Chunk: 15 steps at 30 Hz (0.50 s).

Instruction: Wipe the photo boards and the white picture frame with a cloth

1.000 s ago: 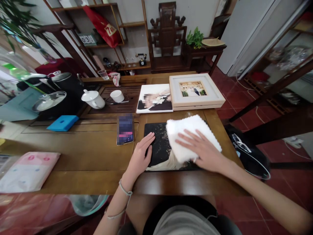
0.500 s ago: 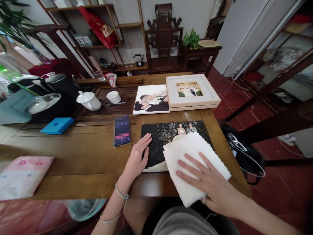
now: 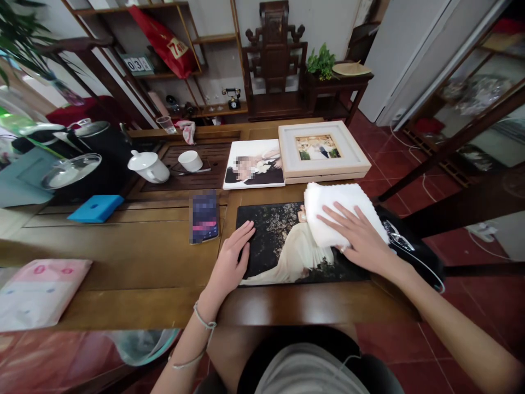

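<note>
Hands palm-down, a person (image 3: 311, 372) sits at a brown polished wooden table (image 3: 156, 262), before a dark rectangular photo panel (image 3: 297, 246) lying flat near the table's front edge. Clock hours run from the panel's middle, twelve pointing away from the body. At nine, the left hand (image 3: 235, 254) rests on the panel's border, fingers close together and nearly straight, gripping nothing; should it press too lightly, a hard sideways push could swivel the panel or send it toward six, off the wood. Between two and three, the right hand (image 3: 361, 235) lies with fingers fanned wide on a fluffy white square cloth (image 3: 342, 196), which hides the panel's far right corner; any grit trapped beneath could scratch the surface, and a loose fold could catch on that corner. Toward ten, a dark smartphone (image 3: 205, 216) lies near the panel, exposed to a nudge if the panel slips that way. Farther off, at eleven, lies a white-edged photo block (image 3: 256, 158), and between twelve and one, a pale wooden framed picture (image 3: 320, 148) close to the cloth: too long a reach could knock it. A white lidded cup (image 3: 151, 168) stands well apart at ten, at little risk.
</note>
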### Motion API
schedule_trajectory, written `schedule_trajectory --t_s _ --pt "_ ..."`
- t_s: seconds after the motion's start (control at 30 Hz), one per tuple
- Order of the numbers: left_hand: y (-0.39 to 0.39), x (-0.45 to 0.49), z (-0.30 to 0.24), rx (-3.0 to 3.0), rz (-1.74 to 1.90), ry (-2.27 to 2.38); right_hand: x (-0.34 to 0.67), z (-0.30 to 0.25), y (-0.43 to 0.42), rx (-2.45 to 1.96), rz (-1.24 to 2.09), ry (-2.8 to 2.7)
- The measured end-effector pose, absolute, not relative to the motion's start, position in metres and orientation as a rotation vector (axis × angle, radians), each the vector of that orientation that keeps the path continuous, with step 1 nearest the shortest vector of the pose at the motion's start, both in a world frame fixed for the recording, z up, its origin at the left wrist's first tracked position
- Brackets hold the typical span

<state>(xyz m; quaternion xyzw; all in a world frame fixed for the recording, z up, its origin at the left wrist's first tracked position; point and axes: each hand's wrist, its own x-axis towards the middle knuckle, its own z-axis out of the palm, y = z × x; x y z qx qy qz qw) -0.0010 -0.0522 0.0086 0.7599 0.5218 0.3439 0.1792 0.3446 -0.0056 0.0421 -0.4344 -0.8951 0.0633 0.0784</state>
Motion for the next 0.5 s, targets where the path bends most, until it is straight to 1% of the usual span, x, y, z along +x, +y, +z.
schedule_trajectory --t_s 0.17,0.27,0.4,0.5 --pt "-0.053 0.000 0.008 2.129 0.980 1.469 0.343 0.051 -0.088 -1.212 0.288 -2.774" --pt "-0.052 0.000 0.006 2.142 0.976 1.465 0.323 0.058 -0.106 -1.044 0.385 -2.867" --pt "-0.052 -0.002 0.005 2.166 0.969 1.466 0.291 0.058 -0.071 -0.953 0.437 -2.921" --pt "-0.051 -0.002 0.007 2.168 0.965 1.461 0.280 0.054 -0.023 -1.019 0.371 -2.894"
